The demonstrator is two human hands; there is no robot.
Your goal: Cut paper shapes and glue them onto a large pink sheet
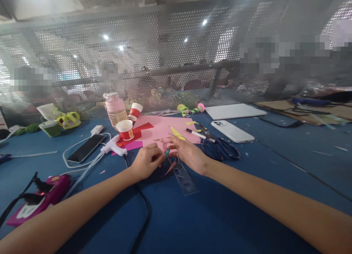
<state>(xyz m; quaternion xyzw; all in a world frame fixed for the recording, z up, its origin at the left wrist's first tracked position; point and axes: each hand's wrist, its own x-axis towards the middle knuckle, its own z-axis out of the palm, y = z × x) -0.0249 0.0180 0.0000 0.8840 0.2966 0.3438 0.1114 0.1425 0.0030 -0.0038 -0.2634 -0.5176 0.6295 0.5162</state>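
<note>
In the head view, the left hand [148, 160] and right hand [189, 154] meet in front of the person. A small teal bit [167, 152] sits between them, right at the fingertips. The left fingers are curled in, thumb and forefinger close together; the right fingers reach forward, slightly apart. I cannot tell which of them, if any, are clamped on the bit.

It is too small to make out its material, but it should be very light and easy to drop. A fingertip pinch on its edges, without squeezing, would suit it best.

Just below the fingertips, a thin pink scrap [171, 168] lies over a clear ruler [184, 178]; the scrap looks like soft paper that would crease easily. Beyond the fingers is a pink sheet [165, 123]. To their left are a glue gun [114, 147] and a paper cup [125, 131]; to their right, dark-handled scissors [229, 148] and a white phone [236, 131].

Under it all is a blue table [178, 217], dotted with small scraps. Well past the fingers stands a perforated metal screen [170, 37], with bright lights [204, 22] showing through.
</note>
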